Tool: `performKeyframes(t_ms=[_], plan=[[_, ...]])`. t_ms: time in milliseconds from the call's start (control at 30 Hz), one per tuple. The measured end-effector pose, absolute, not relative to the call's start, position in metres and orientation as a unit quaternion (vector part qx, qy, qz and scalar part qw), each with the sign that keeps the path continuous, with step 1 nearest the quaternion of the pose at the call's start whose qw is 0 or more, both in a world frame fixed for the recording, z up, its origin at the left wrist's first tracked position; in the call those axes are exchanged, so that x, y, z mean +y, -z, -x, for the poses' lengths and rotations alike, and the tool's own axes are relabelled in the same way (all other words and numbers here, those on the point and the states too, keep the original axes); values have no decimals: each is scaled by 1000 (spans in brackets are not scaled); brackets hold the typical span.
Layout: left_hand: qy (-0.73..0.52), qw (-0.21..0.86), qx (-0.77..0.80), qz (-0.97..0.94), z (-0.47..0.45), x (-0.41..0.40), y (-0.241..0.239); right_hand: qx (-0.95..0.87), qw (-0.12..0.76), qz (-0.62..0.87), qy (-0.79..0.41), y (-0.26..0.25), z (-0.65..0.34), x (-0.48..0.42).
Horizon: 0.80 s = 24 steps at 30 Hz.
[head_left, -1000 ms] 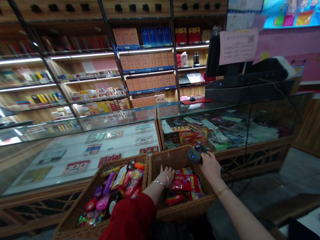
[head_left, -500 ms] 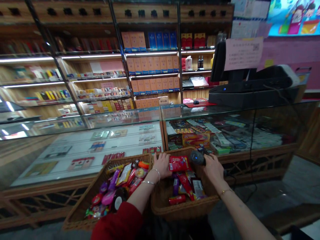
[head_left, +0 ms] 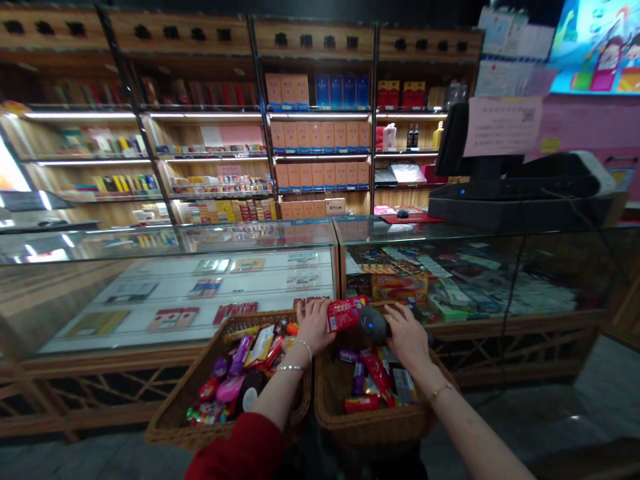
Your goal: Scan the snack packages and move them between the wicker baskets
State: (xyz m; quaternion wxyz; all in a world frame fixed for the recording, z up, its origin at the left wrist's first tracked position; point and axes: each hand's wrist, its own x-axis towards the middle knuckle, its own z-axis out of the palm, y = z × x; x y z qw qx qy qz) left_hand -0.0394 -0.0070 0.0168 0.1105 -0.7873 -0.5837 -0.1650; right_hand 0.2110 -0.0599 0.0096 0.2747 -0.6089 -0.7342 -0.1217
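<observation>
My left hand (head_left: pixel 316 325) grips a red candy packet (head_left: pixel 346 313) by its left end, above the far rim of the right wicker basket (head_left: pixel 375 418). In my right hand (head_left: pixel 407 337) is a dark handheld barcode scanner (head_left: pixel 374 325), its head turned toward the packet and close against its right end. Below them, the right basket holds several wrapped sweets, among them a long red packet (head_left: pixel 377 375) and a red tube (head_left: pixel 361 403). The left wicker basket (head_left: pixel 173 407), under my left forearm, is fuller, with a purple-wrapped sweet (head_left: pixel 241 355) and a pink one (head_left: pixel 231 390).
Just beyond the baskets runs a glass display counter (head_left: pixel 260 233) with flat packs inside. A monitor (head_left: pixel 455 140) with a paper sheet on it stands at the right, and a cable (head_left: pixel 515 280) hangs down the glass. Lit shelves (head_left: pixel 320 157) with boxes line the back.
The scanner head has moved left, nearer to the red candy packet, and my right hand with it. The packet is raised slightly and tilted. The whole view has shifted a little.
</observation>
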Motion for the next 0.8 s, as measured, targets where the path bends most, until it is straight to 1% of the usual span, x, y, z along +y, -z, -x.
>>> performKeyframes(t_ms=[300,533,800], plan=[[198,110,-577,784,51,-7,-3,-768,261,573,118,-5,-164,-59],[191,94,-587,781,53,-3,3,-775,267,558,133,8,-162,-56],[187,91,-585,784,52,-2,5,-775,289,551,113,10,-167,-63]])
